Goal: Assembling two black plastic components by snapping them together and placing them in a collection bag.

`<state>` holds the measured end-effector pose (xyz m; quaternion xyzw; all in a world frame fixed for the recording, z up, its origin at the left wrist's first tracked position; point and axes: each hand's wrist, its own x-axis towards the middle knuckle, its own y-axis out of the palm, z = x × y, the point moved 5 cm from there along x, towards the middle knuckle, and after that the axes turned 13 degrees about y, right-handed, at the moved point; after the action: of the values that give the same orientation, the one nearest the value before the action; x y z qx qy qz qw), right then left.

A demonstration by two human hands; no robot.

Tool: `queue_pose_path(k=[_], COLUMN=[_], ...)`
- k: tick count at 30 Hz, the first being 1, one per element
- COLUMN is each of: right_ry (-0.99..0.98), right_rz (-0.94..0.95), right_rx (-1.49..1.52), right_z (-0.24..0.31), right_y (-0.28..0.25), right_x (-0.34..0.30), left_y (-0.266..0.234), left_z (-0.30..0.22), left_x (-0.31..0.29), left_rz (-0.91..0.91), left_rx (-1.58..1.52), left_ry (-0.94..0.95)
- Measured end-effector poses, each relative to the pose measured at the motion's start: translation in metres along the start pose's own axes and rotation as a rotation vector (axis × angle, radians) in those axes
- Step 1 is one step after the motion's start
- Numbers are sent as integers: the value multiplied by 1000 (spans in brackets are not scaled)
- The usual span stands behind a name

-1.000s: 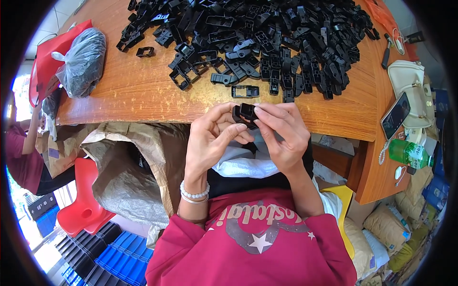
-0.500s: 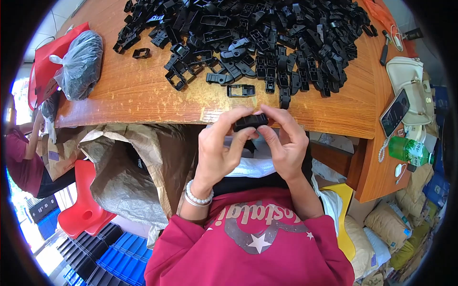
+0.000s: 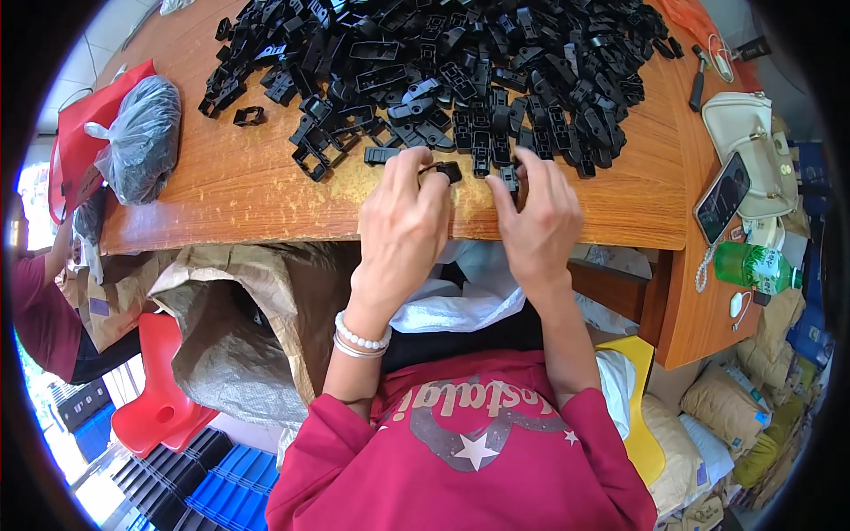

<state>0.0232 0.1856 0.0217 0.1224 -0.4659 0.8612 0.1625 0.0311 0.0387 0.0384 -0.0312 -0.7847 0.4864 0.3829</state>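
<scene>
Over the front edge of the table, my left hand (image 3: 403, 221) has its fingers bent down around a small black plastic frame (image 3: 450, 172), partly covered by the fingers. My right hand (image 3: 542, 221) pinches a black plastic part (image 3: 509, 180) between thumb and fingers, close to the near side of the pile. That heap of black plastic parts (image 3: 416, 93), made of frames and longer clip-like pieces, spreads across the far half of the table. Below my wrists, a white sack (image 3: 465, 305) hangs at my lap.
A brown woven sack (image 3: 230, 341) gapes left of my lap beside a red chair (image 3: 159, 394). On the table's left stands a tied plastic bag (image 3: 142, 142); on its right lie a phone (image 3: 728, 196), a cream handbag (image 3: 748, 133) and a green bottle (image 3: 753, 268).
My hands have parted and moved forward from the table edge to the parts. The black piece they held together no longer shows; each hand now grips a part on the table.
</scene>
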Motion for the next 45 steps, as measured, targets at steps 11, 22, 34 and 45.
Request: queue_pose_path(k=[11,22,34,45], right_ry=[-10,27,232,11], right_rz=[14,26,238,219], right_rx=[80,-79,1001,867], right_z=[-12,-23,-19,1], right_y=[-8,-12,-18,-20], right_x=[-14,-4,-25,-35], left_y=[21,22,22,11], left_z=[15,20,-7,-14], left_x=[-29,-41,-40,-38], left_rz=[-231,-240,-86,-175], left_rx=[-1065,-1472,-1470,-1333], left_ry=[-670,-910,-853,-727])
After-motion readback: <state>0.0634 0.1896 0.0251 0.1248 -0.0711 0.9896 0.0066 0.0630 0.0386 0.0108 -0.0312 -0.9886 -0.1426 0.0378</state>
